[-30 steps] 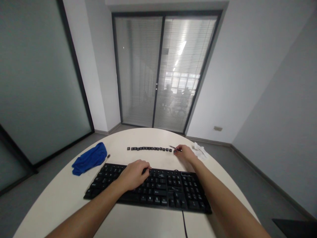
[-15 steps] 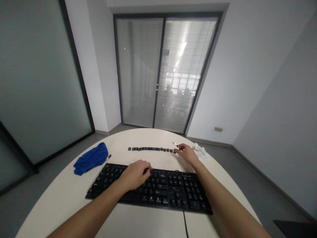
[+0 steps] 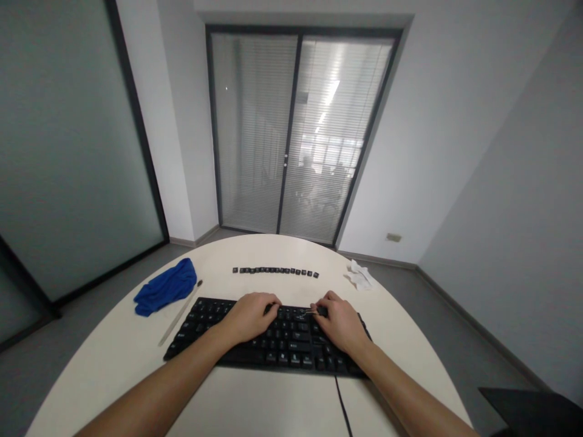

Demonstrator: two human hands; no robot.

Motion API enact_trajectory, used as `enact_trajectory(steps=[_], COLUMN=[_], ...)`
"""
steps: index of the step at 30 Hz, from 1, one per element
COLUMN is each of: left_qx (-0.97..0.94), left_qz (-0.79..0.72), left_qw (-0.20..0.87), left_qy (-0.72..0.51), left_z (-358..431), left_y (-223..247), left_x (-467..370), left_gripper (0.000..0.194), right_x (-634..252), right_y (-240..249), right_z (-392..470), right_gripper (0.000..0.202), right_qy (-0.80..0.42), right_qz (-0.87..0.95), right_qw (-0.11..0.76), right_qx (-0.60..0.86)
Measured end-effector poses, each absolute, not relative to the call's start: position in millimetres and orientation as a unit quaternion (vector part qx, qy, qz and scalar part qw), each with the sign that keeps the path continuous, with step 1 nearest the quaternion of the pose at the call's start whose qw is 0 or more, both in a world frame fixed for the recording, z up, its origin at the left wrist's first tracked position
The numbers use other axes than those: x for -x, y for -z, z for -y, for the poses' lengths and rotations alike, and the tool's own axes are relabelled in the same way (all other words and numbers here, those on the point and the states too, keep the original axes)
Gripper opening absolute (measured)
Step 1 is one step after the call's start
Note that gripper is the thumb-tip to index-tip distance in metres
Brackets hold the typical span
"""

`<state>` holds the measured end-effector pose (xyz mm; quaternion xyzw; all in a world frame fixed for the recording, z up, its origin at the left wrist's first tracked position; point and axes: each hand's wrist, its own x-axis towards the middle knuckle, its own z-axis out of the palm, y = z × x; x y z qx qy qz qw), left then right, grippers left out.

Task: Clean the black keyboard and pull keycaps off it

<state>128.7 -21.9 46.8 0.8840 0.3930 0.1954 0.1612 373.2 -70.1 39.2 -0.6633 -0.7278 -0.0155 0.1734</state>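
Note:
A black keyboard (image 3: pixel 291 346) lies across the table before me. My left hand (image 3: pixel 252 315) rests over its middle, thumb and fingers closed at the back edge. Over the keyboard's right part, my right hand (image 3: pixel 339 321) pinches a small tool with thin metal prongs, which looks like a keycap puller (image 3: pixel 310 312). Its prongs point left, close to the top row of keys; whether they touch a key I cannot tell. Beyond the keyboard several loose black keycaps (image 3: pixel 277 271) stand in a row.
A blue cloth (image 3: pixel 166 287) lies at the left, with a thin brush-like stick (image 3: pixel 180 317) between it and the keyboard. White crumpled tissue (image 3: pixel 361 276) sits at the right edge of the round table (image 3: pixel 268 400). A cable (image 3: pixel 342 403) runs toward me.
My right hand has come back from the right end of the keycap row to the keyboard, tool still in it. A keycap now stands free at that end. My left hand has stayed.

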Motion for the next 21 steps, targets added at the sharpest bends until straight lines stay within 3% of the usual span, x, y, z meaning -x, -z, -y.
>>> enact_trajectory(steps=[5,10,18,21], left_qx=[-0.907,-0.947,-0.931,-0.894], left_qz=[-0.329,-0.247,-0.238,-0.325], left_qw=[0.141,0.112,0.141,0.135], left_qy=[-0.221,-0.171,-0.239,-0.278], left_z=[49.1,79.5,82.7,64.1], left_y=[-50.1,-36.4,-41.0,-49.9], left_x=[-139.5,-153.3,-160.9,-146.0], left_gripper=[0.032,0.058,0.039,0.025], right_x=[-427.3,-477.6,-393.3,-336.1], right_y=[-40.9,-50.2,-79.3,-82.7], right_z=[76.6,78.3,48.0,34.0], right_gripper=[0.037,0.048,0.064,0.069], right_qy=[0.004,-0.028,-0.17,-0.189], right_qz=[0.71,0.689,0.685,0.681], right_qw=[0.159,0.163,0.348,0.408], right_qx=[0.686,0.705,0.617,0.579])
